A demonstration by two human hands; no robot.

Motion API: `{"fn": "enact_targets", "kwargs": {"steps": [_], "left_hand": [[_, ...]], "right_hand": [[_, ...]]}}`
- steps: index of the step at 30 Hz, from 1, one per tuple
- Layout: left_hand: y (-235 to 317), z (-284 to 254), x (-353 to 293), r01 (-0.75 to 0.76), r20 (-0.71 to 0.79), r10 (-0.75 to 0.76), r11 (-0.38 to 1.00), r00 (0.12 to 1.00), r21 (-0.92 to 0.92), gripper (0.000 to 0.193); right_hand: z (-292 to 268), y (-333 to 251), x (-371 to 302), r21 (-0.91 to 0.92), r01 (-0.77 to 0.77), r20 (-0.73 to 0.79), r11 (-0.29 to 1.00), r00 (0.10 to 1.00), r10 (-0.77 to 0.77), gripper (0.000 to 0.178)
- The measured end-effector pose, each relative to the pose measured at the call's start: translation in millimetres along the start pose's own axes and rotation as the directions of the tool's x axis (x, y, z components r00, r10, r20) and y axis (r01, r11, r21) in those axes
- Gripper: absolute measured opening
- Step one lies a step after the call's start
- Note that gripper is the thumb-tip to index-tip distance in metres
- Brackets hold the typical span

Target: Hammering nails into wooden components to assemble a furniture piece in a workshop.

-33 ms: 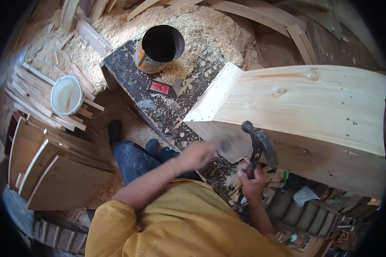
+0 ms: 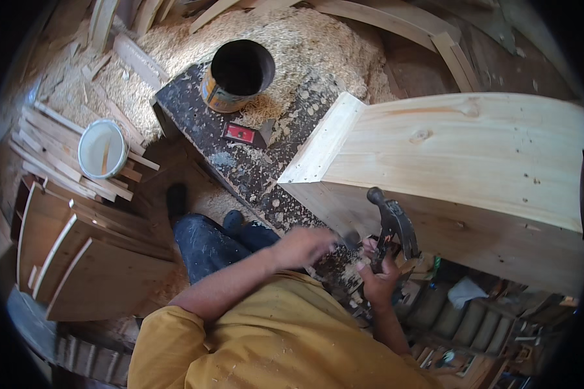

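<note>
My right hand [image 2: 379, 282] is closed around the handle of a claw hammer [image 2: 399, 223]. Its dark head points up, in front of the near side of a pale wooden box-like piece [image 2: 461, 159]. To the left, my left hand [image 2: 302, 246] is curled and smeared by motion. A blurred dark, rounded thing [image 2: 350, 240] shows just beyond its fingers, close to the hammer handle. What that thing is, I cannot make out. The wooden piece has a bevelled left end and rests partly on a dark, spattered bench [image 2: 240, 159].
On the bench stand an open tin [image 2: 240, 74] and a red-and-black block [image 2: 240, 133]. A white bucket [image 2: 102, 148] sits on thin wood strips at left, above curved panels [image 2: 110, 282]. Wood shavings [image 2: 305, 39] are heaped behind. Tools and scraps [image 2: 486, 318] lie lower right.
My left hand has shifted slightly right and down. The blurred rounded thing beside it is lower, nearer the hammer handle. My right hand keeps its hold on the hammer, which has barely moved.
</note>
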State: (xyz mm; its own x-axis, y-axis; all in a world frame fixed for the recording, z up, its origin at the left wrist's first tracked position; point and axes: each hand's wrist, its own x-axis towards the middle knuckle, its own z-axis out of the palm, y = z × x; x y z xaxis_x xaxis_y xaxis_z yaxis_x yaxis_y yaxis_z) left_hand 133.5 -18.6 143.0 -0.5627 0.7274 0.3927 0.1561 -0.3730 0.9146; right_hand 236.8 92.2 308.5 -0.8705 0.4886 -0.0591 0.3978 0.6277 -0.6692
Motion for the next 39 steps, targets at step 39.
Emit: {"fn": "enact_targets", "kwargs": {"steps": [39], "left_hand": [[206.9,111.4,206.4,-0.015,-0.471,0.463,0.724,0.751,0.689,0.088]], "right_hand": [[-80.1,388.8,-125.1,-0.414,-0.532,-0.383,0.739,0.838,0.389,0.034]]}}
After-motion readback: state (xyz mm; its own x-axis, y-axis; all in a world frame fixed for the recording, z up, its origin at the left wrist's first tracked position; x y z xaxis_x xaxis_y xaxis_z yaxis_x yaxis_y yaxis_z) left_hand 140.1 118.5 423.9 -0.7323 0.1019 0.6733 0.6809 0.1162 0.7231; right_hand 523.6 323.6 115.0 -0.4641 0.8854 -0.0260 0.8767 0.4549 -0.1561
